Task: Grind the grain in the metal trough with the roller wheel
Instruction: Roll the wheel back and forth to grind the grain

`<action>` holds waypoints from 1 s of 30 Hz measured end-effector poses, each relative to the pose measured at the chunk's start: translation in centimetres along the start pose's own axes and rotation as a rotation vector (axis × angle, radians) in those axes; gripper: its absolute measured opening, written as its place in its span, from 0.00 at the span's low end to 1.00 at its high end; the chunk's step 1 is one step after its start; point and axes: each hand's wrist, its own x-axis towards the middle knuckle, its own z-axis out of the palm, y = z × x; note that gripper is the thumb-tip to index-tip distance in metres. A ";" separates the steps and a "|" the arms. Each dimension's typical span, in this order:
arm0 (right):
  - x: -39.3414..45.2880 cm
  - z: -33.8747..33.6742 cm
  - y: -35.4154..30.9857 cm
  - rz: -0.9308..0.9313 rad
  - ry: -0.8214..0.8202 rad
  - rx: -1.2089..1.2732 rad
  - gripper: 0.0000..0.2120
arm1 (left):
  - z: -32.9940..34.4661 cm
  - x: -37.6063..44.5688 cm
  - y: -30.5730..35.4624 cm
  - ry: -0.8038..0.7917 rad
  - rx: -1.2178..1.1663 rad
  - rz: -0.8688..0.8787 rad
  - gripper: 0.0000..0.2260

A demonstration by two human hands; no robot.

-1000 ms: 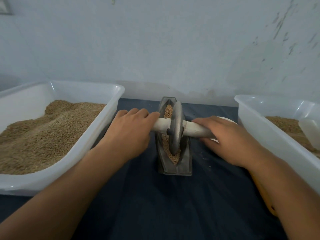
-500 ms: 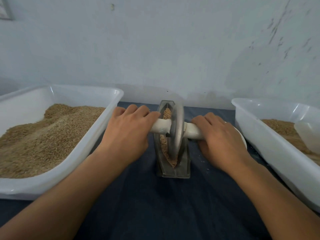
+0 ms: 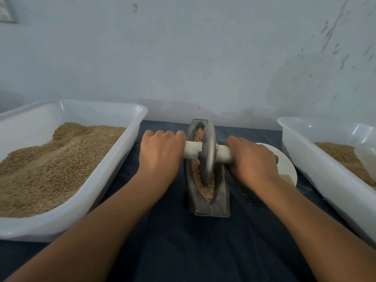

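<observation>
Disc-shaped roller wheel [image 3: 208,153] in coarse grain [image 3: 206,187]

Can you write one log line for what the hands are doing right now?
left hand grips handle | right hand grips handle | roller wheel in metal trough

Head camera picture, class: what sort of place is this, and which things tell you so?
Probably a small hand workshop for milling grain, not a home kitchen. A metal trough with a roller wheel stands on a dark cloth, between two white tubs of grain against a bare wall.
</observation>
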 end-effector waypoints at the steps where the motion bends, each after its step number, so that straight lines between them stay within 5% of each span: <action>1: 0.5 0.1 0.0 0.001 -0.014 0.011 0.12 | 0.3 0.4 0.0 -0.020 0.001 -0.008 0.14; 12: 7.5 1.7 0.8 -0.028 -0.262 0.059 0.23 | 2.4 6.1 -0.7 -0.225 0.010 -0.057 0.12; 19: 10.1 3.3 1.9 -0.030 -0.374 0.116 0.36 | 3.3 8.4 -0.2 -0.095 0.059 -0.032 0.09; 30: 6.5 2.4 0.8 0.027 -0.151 0.070 0.19 | 2.8 5.3 -0.4 0.031 0.048 -0.019 0.09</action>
